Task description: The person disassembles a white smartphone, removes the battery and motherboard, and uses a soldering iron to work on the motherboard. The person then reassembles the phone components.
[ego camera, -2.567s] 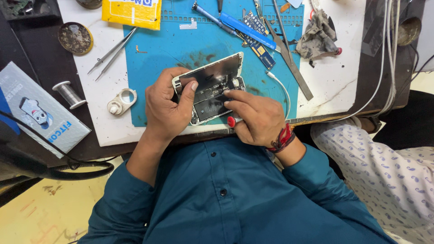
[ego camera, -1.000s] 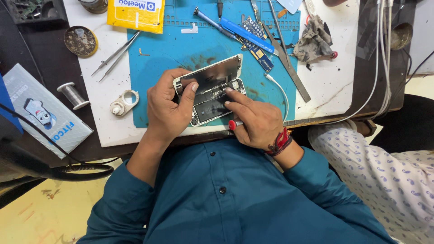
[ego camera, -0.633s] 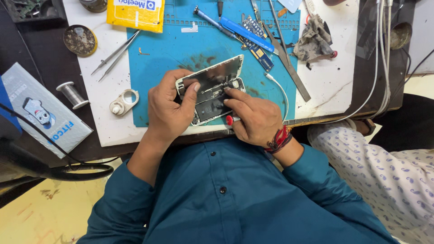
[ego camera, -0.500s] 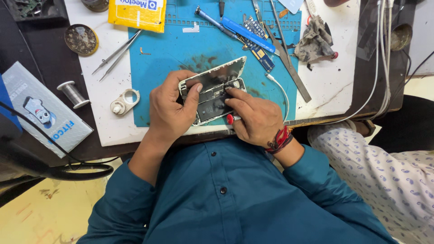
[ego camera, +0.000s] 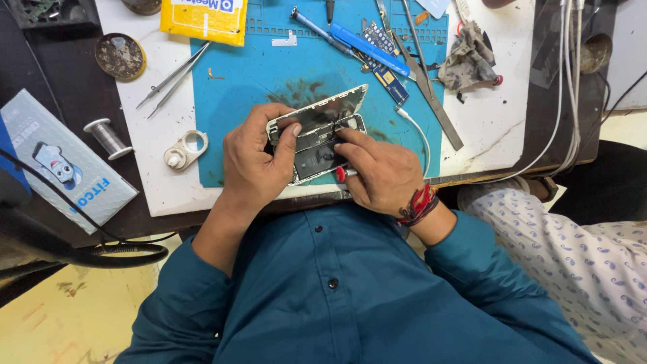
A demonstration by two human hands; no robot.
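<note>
Silver opened phone (ego camera: 317, 138), both hands

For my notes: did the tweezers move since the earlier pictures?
No. The tweezers lie where they did, between the round tin and the blue mat.

I see an opened phone (ego camera: 317, 138) lying on the blue work mat (ego camera: 249, 81), its screen panel (ego camera: 322, 111) tilted up along the far edge. My left hand (ego camera: 253, 162) grips the phone's left side, thumb pressed on its top corner. My right hand (ego camera: 381, 172) rests on the phone's right side, fingers pinching a red-handled tool (ego camera: 341, 174) against the open body; its tip is hidden. Left of the phone lie a white ring part (ego camera: 187, 148), tweezers (ego camera: 172, 74) and a wire spool (ego camera: 106, 138). Beyond the phone sit a blue screwdriver (ego camera: 367, 47) and a grey rag (ego camera: 468, 61).
</note>
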